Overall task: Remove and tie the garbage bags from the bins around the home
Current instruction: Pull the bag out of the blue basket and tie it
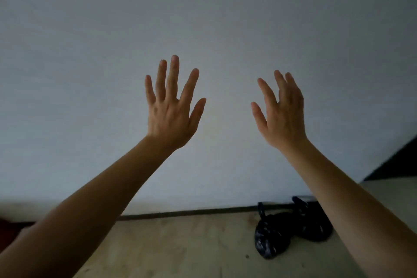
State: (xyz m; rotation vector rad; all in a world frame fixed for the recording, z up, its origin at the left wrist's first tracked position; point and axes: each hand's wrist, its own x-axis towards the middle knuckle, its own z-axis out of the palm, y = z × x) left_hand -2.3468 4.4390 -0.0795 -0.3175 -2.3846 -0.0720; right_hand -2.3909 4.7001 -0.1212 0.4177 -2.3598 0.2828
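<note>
Grip wide on both sides, holding nothing: left hand (171, 117) raised with fingers spread, right hand (282, 117) raised with fingers straight. Garbage bags (291, 230) lie on the floor (180, 244) at right, by the wall (203, 18). Tops look knotted; worth tugging each knot to check.

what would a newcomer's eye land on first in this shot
The left hand and right hand are raised mid-frame, fingers spread and holding nothing, against a plain pale wall. Low on the right, black garbage bags lie on the floor beside that wall.
</note>
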